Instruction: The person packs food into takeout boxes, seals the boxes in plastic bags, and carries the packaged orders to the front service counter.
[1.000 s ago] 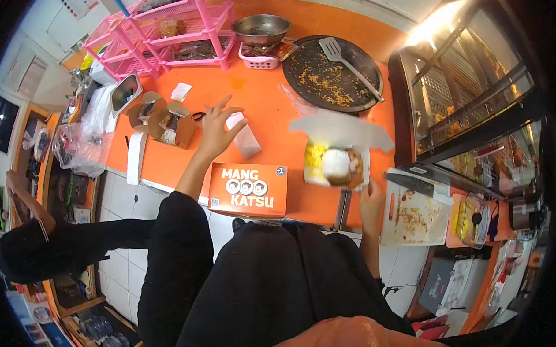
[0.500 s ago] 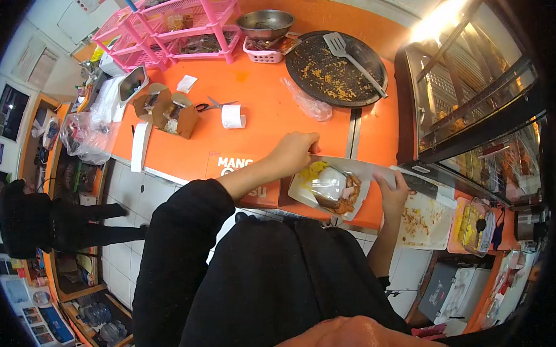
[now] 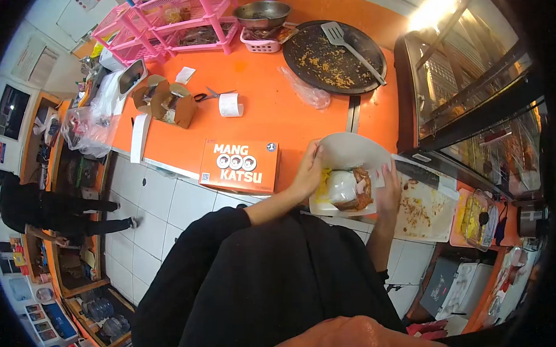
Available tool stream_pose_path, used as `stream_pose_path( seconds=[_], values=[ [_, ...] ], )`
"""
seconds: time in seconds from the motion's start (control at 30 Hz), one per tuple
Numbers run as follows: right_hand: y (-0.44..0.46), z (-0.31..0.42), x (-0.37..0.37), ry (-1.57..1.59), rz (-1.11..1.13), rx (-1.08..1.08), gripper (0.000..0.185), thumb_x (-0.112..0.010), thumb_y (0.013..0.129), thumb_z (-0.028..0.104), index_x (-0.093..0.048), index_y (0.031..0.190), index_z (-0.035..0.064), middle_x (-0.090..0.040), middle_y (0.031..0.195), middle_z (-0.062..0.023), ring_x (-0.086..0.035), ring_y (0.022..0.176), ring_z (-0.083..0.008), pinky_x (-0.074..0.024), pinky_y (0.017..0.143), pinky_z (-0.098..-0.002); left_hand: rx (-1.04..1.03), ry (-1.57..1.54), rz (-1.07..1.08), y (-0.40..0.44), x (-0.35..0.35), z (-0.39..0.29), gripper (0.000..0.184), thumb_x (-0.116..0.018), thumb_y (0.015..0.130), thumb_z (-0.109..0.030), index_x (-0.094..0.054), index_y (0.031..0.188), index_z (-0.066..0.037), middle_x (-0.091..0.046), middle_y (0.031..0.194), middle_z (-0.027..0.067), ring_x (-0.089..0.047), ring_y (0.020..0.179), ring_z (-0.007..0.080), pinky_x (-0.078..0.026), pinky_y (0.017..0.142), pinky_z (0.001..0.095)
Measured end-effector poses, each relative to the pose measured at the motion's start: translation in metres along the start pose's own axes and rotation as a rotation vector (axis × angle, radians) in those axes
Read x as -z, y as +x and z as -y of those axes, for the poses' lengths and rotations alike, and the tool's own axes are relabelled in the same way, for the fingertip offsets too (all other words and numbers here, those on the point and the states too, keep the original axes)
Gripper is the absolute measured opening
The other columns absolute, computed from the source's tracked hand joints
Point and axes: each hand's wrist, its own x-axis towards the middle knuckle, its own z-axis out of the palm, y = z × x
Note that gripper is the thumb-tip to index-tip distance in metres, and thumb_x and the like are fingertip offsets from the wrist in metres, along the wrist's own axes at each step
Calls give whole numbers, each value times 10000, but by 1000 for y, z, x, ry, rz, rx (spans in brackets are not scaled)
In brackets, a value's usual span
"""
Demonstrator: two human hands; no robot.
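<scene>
At the counter's front edge stands an open paper takeaway box (image 3: 319, 207), its pale lid (image 3: 353, 147) tilted up at the back. Inside lie a wrapped white mound (image 3: 341, 187), yellow shredded food (image 3: 323, 185) on the left and browned, saucy pieces (image 3: 364, 198) on the right. My left hand (image 3: 307, 173) is closed on the left side of the box and lid. My right hand (image 3: 387, 191), slightly blurred, has its fingers closed against the right side. A closed orange box printed "Mang Katsu" (image 3: 240, 165) sits left of my left hand.
Behind are a dark round pan (image 3: 323, 71) with a slotted turner (image 3: 353, 51), scissors (image 3: 214, 94), a receipt (image 3: 230, 105) and open cardboard boxes (image 3: 171, 104). A lit display case (image 3: 471, 93) and a stained cutting board (image 3: 423, 211) border the right. Another person (image 3: 40, 209) stands far left.
The takeaway box's lid has come up and curved inward. My left hand moved from its far edge down to its left side, uncovering the orange box. The other person shifted slightly.
</scene>
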Motion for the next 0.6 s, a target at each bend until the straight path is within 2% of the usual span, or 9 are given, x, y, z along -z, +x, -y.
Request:
stream_pose_path(
  seconds=[0.07, 0.13, 0.23, 0.33, 0.37, 0.47, 0.57, 0.6],
  values=[
    [-1, 5, -43, 203, -168, 50, 525, -490, 978, 357, -424, 1351, -7, -536, 1252, -109, -530, 1111, -185, -395, 965, -310, -116, 83, -126, 0, -12, 12, 236, -461, 1006, -253, -460, 980, -19, -486, 901, 45, -450, 867, 109, -391, 804, 265],
    [9, 8, -56, 295, -291, 32, 501, -487, 979, 392, -461, 1310, 17, -553, 1207, -78, -545, 1076, -171, -429, 922, -315, -191, 248, -275, 9, -15, 30, 271, -493, 993, -290, -458, 928, -29, -451, 825, 13, -423, 777, 97, -389, 722, 258],
    [16, 25, -70, 262, -395, -28, 371, -503, 976, 378, -530, 1179, 69, -582, 1069, -41, -551, 997, -147, -449, 863, -308, 52, 52, -206, 19, -22, -4, 320, -553, 960, -347, -468, 839, -62, -400, 743, -29, -370, 680, 79, -352, 613, 248],
    [26, 4, -46, 84, -251, 132, 337, -517, 973, 363, -536, 1154, 80, -581, 1021, -22, -554, 945, -126, -450, 832, -289, 153, -63, -97, 28, -8, -5, 321, -597, 934, -346, -476, 784, -89, -366, 689, -50, -340, 636, 64, -322, 559, 239],
    [27, 6, -43, -92, -262, 217, 336, -563, 955, 325, -554, 1165, 62, -589, 996, -24, -558, 920, -107, -446, 810, -266, 111, -24, -107, 28, -6, -11, 255, -614, 929, -291, -546, 844, -60, -495, 724, -25, -433, 677, 67, -378, 604, 231],
    [18, 20, -27, -54, -101, 78, 281, -614, 928, 275, -614, 1092, 46, -602, 952, -24, -562, 911, -103, -435, 813, -259, -84, 88, -159, 16, -12, -25, 203, -617, 928, -223, -629, 951, -21, -635, 835, 12, -551, 790, 76, -441, 702, 230],
    [14, 26, 2, -200, 101, 86, 194, -637, 911, 185, -668, 982, 8, -633, 1078, -49, -540, 1010, -107, -402, 896, -254, 5, 210, -18, -2, 10, -19, 180, -612, 915, -150, -674, 997, -2, -695, 971, 63, -617, 933, 123, -465, 812, 254],
    [11, 25, 16, -202, 160, 14, 191, -657, 888, 173, -680, 977, 7, -616, 1137, -72, -527, 1072, -132, -387, 939, -272, -68, 253, 57, -7, 19, -15, 167, -620, 903, -142, -684, 989, -14, -695, 977, 68, -613, 960, 141, -456, 841, 273]
  ],
)
